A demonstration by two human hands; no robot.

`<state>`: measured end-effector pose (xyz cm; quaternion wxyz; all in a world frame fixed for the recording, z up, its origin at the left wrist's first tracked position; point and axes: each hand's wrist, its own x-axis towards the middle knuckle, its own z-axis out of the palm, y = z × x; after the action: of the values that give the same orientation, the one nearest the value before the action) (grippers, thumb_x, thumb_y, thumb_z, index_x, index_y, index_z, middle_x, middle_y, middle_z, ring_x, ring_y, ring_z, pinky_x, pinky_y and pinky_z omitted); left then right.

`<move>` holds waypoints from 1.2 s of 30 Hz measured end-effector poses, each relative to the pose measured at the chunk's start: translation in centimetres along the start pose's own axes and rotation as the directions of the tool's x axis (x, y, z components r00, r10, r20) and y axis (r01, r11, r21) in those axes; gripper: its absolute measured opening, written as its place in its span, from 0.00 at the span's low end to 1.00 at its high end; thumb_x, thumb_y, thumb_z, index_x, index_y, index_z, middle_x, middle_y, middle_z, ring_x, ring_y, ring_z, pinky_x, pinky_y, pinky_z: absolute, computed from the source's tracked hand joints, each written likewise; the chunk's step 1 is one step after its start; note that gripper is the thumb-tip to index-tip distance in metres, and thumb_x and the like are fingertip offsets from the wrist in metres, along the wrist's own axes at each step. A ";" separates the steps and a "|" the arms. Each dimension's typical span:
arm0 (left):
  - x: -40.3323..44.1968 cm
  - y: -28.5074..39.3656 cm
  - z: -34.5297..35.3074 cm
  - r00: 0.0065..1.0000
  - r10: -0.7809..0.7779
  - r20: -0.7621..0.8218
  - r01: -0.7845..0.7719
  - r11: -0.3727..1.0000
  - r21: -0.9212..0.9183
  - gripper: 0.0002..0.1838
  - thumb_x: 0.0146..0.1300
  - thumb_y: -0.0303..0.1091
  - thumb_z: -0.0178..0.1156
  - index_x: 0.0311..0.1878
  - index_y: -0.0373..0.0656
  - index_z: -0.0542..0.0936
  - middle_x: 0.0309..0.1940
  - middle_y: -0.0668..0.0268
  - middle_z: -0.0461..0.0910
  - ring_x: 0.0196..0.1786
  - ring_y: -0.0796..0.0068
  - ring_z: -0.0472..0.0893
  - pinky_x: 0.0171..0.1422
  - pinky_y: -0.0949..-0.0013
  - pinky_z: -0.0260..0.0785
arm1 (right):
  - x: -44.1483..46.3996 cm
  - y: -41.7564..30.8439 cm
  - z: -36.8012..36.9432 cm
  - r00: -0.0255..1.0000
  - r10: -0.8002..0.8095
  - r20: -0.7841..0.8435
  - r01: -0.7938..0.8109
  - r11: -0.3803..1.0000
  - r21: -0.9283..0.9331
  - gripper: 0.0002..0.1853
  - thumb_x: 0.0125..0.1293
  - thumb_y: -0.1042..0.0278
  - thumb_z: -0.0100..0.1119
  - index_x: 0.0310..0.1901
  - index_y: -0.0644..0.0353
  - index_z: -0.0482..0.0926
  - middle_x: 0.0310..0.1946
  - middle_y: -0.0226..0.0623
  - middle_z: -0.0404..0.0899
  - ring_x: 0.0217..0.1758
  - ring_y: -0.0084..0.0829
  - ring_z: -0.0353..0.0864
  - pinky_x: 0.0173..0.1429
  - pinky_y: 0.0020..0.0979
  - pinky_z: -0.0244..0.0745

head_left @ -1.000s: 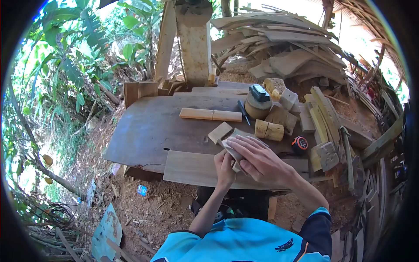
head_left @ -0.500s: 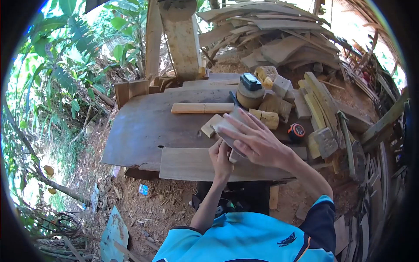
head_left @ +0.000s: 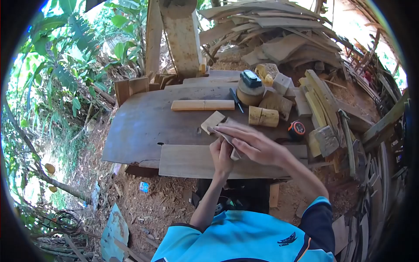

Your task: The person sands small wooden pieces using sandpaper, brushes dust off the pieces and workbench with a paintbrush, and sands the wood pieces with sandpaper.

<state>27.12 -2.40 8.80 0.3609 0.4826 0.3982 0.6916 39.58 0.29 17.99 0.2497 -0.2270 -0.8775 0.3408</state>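
My left hand (head_left: 221,153) is closed around a small piece of wood (head_left: 235,154), mostly hidden between my hands, above the bench's near edge. Over it lies my right hand (head_left: 257,142), its fingers long and together, pressing a thin greyish sheet that looks like sandpaper (head_left: 228,138) against the piece. Just beyond my hands, a pale wooden block (head_left: 213,122) rests on the bench. Farther back are a wooden strip (head_left: 203,105) with a line across its middle and a thin dark-handled tool (head_left: 236,100). A short round wood piece (head_left: 263,117) lies to the right.
The dark plank bench (head_left: 135,126) carries a lighter board (head_left: 187,161) along its front. A tape measure (head_left: 297,129), a round container (head_left: 250,94) topped by a dark device (head_left: 250,78), and several wood offcuts (head_left: 321,105) stand right. Stacked planks (head_left: 279,39) lie behind.
My right hand has tilted flatter and slid slightly down over the piece, with the sheet turning under it. My left hand keeps its hold. The dark-handled tool now shows fully.
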 end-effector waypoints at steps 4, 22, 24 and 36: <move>-0.7 0.4 0.3 0.969 0.189 -0.157 -0.213 0.964 -0.157 0.24 0.61 0.53 0.49 0.30 0.36 0.70 0.28 0.63 0.71 0.27 0.79 0.69 0.29 0.75 0.59 | -1.1 1.1 4.3 0.950 0.304 -0.074 -0.196 0.763 0.616 0.26 0.72 0.57 0.34 0.66 0.61 0.53 0.63 0.38 0.59 0.67 0.28 0.55 0.69 0.31 0.47; -0.5 5.5 -1.9 0.982 0.065 -0.176 -0.044 0.992 0.119 0.14 0.65 0.33 0.44 0.30 0.34 0.74 0.27 0.66 0.75 0.32 0.82 0.72 0.35 0.77 0.64 | -1.6 -0.6 9.8 0.850 0.226 -0.477 -0.061 0.940 0.337 0.26 0.68 0.63 0.39 0.66 0.62 0.53 0.65 0.47 0.53 0.71 0.44 0.46 0.70 0.38 0.43; -0.6 5.3 -1.9 0.977 0.060 -0.205 -0.050 0.997 0.057 0.14 0.66 0.31 0.42 0.28 0.35 0.73 0.27 0.67 0.73 0.31 0.83 0.70 0.36 0.79 0.62 | -1.4 -1.2 10.0 0.850 0.231 -0.474 -0.043 0.926 0.375 0.26 0.68 0.61 0.37 0.66 0.63 0.53 0.66 0.47 0.53 0.72 0.45 0.45 0.71 0.39 0.42; 0.1 3.7 -2.0 0.934 0.022 -0.358 -0.154 0.925 -0.347 0.14 0.65 0.29 0.46 0.21 0.42 0.65 0.20 0.72 0.66 0.27 0.86 0.65 0.36 0.79 0.61 | -1.1 1.4 10.7 0.881 0.326 -0.342 -0.119 0.854 0.507 0.24 0.70 0.59 0.29 0.65 0.60 0.57 0.66 0.41 0.54 0.73 0.38 0.42 0.73 0.37 0.33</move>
<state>24.78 -4.26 11.71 0.3372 0.2940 0.2960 0.8440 34.42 -4.58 9.77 0.4360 -0.3291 -0.6608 0.5147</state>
